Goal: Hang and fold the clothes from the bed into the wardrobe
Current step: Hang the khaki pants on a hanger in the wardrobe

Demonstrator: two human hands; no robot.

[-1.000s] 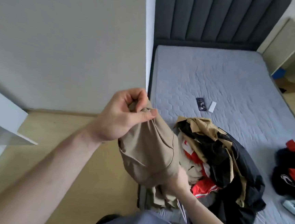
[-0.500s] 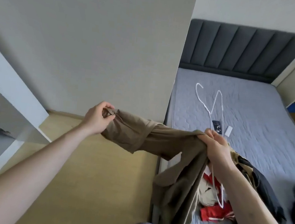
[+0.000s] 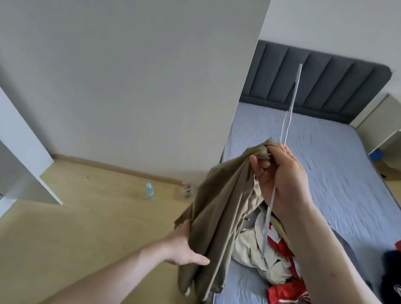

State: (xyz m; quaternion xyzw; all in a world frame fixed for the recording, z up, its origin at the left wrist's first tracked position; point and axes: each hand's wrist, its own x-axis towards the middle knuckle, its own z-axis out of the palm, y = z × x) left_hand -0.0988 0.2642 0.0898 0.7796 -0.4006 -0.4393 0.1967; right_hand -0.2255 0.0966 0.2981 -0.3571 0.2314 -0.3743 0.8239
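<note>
While the right hand (image 3: 286, 181) holds both a bunched top end of the khaki garment (image 3: 215, 216) and the white hanger (image 3: 283, 139) in one curled grip, the job in the head view is to get that garment onto the hanger. The hanger shows edge-on, its thin length running up above the hand and down below the wrist. The left hand (image 3: 184, 245), lower and to the left of the right, grips the hanging cloth partway down, thumb along the front and the other fingers hidden behind the fold.

To do this well, I judge the left hand should work up the cloth to find the waistband or a shoulder seam, then spread it flat before feeding a hanger arm through. The right hand needs to ease off the cloth without dropping the hanger.

Just below the right hand, a pile of clothes (image 3: 265, 257) waits on the bed (image 3: 316, 147).

No brand or writing reads clearly; a white mark on dark cloth (image 3: 400, 290) far right is too small to tell.
</note>
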